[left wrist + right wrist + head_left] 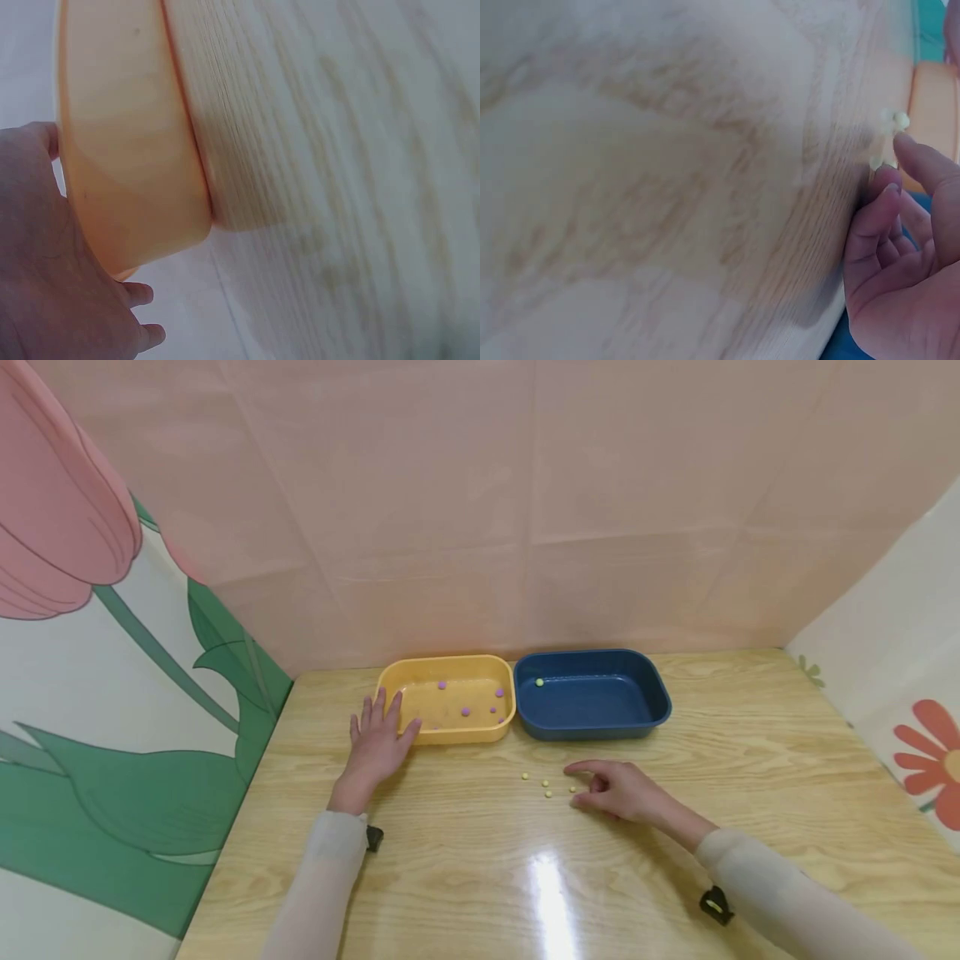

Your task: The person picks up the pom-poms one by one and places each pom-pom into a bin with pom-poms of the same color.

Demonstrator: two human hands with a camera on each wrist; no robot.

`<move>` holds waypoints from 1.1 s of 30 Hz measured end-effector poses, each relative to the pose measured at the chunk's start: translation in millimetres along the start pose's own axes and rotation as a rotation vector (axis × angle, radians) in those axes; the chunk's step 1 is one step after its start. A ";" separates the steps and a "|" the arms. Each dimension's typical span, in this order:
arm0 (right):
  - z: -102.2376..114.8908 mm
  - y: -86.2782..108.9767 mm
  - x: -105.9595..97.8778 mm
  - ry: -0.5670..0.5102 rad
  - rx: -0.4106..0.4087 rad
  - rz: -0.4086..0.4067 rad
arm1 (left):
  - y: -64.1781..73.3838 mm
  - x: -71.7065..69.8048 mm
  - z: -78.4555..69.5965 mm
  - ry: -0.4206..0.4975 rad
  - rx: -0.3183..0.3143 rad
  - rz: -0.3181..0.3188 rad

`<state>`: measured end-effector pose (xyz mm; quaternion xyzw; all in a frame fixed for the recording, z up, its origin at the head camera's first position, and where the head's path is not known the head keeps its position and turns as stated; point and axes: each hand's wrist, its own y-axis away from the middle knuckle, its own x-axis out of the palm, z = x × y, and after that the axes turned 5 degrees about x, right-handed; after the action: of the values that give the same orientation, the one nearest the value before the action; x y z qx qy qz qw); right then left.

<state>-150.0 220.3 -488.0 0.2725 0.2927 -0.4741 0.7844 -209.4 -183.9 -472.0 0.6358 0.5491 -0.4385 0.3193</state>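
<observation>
My left hand (377, 745) rests with spread fingers on the near left corner of the yellow-orange tray (457, 737). In the left wrist view, its fingers lie over the tray's rim. Several small purple balls (466, 712) are scattered on that tray's floor. Over the table, my right hand (618, 789) has its index finger and thumb stretched out and apart, the other fingers curled in. A small pale yellow ball (572, 790) lies right by its thumb and index fingertips. More such yellow balls (546, 783) lie on the wood just left of these fingertips.
A dark blue tray (592, 732) stands against the yellow-orange one on its right, with one yellow-green ball (539, 682) inside. Behind both rises a pink cloth wall (450, 527). The wooden table (450, 860) shows a bright light reflection near its front.
</observation>
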 end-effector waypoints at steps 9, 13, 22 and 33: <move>0.0 -2.4 1.7 0.058 0.008 -0.014 | 0.0 1.0 1.0 -0.006 0.000 0.003; 0.8 -1.9 2.2 0.031 0.015 -0.009 | -0.4 1.3 1.0 -0.003 0.004 -0.001; 3.9 -3.2 3.3 0.002 0.037 -0.023 | -0.2 0.6 1.0 -0.003 0.008 0.002; 11.4 -5.7 -2.2 0.064 -0.006 -0.082 | -1.3 1.2 1.5 -0.004 -0.004 0.002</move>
<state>-153.7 211.3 -479.5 0.2732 0.3301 -0.4961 0.7551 -211.0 -184.5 -473.6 0.6349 0.5487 -0.4384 0.3220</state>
